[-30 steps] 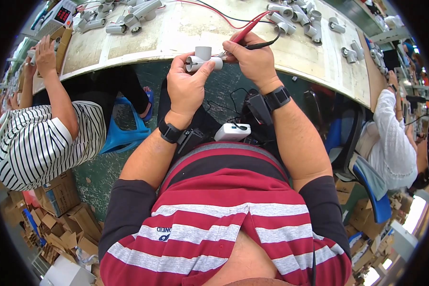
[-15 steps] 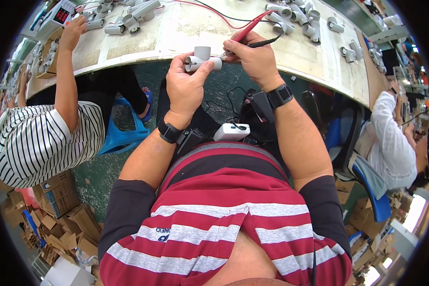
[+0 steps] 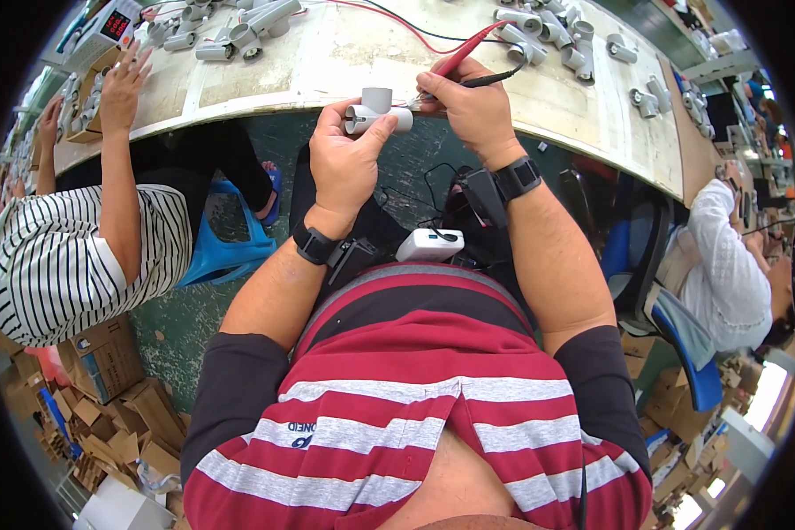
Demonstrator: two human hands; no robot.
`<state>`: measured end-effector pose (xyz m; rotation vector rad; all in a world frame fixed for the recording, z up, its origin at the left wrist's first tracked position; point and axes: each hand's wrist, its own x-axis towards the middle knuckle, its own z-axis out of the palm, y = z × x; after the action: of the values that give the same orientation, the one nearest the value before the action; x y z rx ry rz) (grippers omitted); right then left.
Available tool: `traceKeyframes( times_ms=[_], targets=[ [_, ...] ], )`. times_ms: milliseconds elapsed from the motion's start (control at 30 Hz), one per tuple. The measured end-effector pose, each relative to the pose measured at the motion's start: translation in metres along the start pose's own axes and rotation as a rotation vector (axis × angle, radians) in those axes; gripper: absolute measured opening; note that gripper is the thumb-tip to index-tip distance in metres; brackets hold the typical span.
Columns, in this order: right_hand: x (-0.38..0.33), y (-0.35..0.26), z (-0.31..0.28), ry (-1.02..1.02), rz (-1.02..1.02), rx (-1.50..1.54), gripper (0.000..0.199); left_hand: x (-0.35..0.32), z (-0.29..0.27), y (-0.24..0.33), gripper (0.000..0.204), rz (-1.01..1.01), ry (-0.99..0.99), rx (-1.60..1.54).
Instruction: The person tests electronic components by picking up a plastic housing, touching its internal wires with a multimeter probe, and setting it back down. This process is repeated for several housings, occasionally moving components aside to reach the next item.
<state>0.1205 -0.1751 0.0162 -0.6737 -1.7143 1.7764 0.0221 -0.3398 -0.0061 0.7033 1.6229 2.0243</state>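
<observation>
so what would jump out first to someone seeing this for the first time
Probably the two hands meeting at the near table edge: the left hand holds a small grey T-shaped fitting, while the right hand presses a red probe and a black one against its end. Next, the scatter of similar grey fittings on the pale worktable, and a person in a striped shirt seated at left.

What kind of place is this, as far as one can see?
Probably a small factory testing bench: many grey fittings lie on a long worktable, test probes are in use, and cardboard boxes stand about.
</observation>
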Motion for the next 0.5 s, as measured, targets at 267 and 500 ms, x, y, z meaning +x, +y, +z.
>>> traceKeyframes(
  times_ms=[267, 500],
  targets=[
    [-0.0026, 0.0029, 0.0021, 0.033, -0.034, 0.016, 0.019, 0.0001, -0.0019, -0.0047, 0.038, -0.009, -0.003, -0.022],
    [-0.0010, 0.0028, 0.0036, 0.042, -0.033, 0.010, 0.019, 0.0015, 0.0008, -0.0016, 0.038, -0.002, 0.003, -0.017]
  ],
)
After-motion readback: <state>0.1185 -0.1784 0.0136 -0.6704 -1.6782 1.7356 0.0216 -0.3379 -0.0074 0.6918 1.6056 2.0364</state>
